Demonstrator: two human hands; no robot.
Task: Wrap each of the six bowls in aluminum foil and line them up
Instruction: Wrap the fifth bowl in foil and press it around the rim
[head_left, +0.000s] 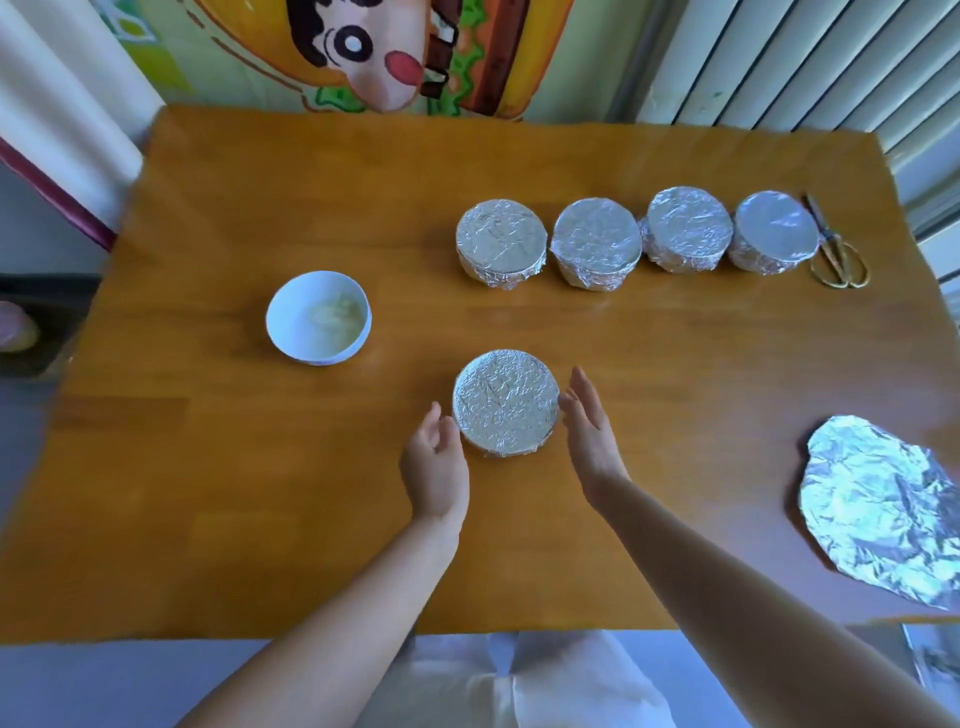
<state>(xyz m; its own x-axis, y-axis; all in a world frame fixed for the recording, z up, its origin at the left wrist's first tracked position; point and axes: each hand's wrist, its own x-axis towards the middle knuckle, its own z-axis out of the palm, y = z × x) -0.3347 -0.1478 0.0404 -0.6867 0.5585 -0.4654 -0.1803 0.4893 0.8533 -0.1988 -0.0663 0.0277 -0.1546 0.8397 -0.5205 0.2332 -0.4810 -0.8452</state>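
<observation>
The round bowl wrapped in crinkled silver foil (505, 402) stands upright near the front middle of the orange-brown wooden counter (260, 493). The left hand (434, 457) and right hand (589, 426) flank it, fingers relaxed and uncurled, gripping nothing; whether they touch the foil I cannot tell. The bowl is probably rigid and breakable under a thin skin that dents and tears, so a two-sided hold on the wall looks safest, sparing the taut top. Behind stands a row of four foil-wrapped bowls (596, 244); an unwrapped white bowl (318, 317) sits left, a loose foil sheet (883, 509) right
</observation>
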